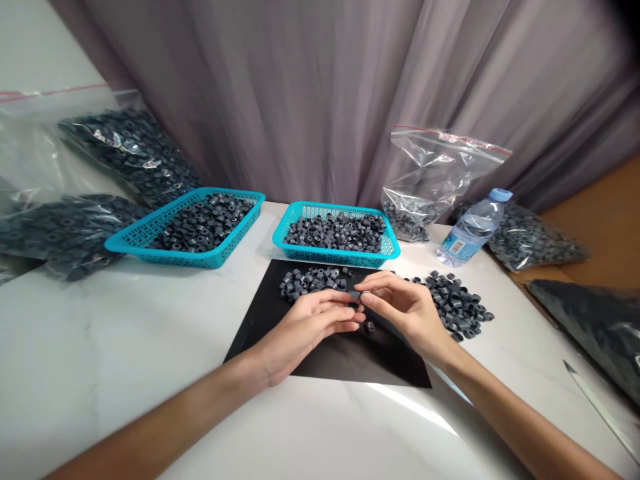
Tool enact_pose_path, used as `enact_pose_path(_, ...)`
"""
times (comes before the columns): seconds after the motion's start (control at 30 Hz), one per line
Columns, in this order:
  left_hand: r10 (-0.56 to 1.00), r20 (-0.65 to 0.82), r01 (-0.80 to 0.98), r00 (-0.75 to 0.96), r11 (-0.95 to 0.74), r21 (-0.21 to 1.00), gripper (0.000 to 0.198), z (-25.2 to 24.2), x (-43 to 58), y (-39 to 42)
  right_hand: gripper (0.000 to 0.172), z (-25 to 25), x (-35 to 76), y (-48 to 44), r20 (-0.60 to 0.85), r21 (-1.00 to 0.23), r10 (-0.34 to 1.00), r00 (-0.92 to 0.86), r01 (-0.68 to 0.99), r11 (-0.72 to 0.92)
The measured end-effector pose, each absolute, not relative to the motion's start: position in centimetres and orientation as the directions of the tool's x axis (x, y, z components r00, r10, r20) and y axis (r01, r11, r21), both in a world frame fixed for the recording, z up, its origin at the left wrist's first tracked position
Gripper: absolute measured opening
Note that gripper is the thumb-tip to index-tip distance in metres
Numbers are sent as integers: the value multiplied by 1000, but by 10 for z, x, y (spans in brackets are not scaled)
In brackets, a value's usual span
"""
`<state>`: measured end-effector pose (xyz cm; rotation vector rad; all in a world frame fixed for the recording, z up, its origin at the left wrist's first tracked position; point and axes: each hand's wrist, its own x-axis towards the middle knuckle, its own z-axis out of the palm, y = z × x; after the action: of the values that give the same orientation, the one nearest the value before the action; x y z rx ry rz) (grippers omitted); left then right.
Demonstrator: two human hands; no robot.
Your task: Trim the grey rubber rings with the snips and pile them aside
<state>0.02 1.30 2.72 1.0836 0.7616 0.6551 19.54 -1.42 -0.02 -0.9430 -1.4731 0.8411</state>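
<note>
Over a black mat (320,363), my left hand (317,317) and my right hand (405,307) meet fingertip to fingertip. My right thumb and fingers pinch a small dark grey hollow plastic piece (355,294). Between the thumb and fingers of my left hand sits a dark ring-like piece (353,306), partly hidden. Below the fingers, a loose piece (369,327) lies on the mat. A pile of similar grey pieces (313,280) is at the mat's back edge, behind my left hand. Another pile (460,307) spreads on the white table right of my right hand.
Two blue-green plastic baskets (220,257) (337,255) of grey pieces stand at the back. Clear bags (135,153) (420,180) of pieces flank them. A water bottle (473,230) stands at right, near another filled bag (535,237). Grey curtain (280,100) hangs behind the white table (125,347).
</note>
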Motion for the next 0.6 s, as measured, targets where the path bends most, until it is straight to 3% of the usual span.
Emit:
enact_pose_path(0.13, 795, -226, -106, 563, 341, 934, 15, 23, 0, 19, 17, -2, 195, -16, 414, -898, 905, -99, 121, 424)
enact_pose_path(0.37, 808, -145, -33, 571, 199, 979, 22, 19, -2, 23, 18, -4, 195, -17, 445, -843, 891, -94, 291, 452)
enact_pose_path(0.6, 821, -165, -8, 547, 201, 979, 21, 19, -2, 25, 19, -7, 196, -18, 425, -849, 903, -66, 317, 422)
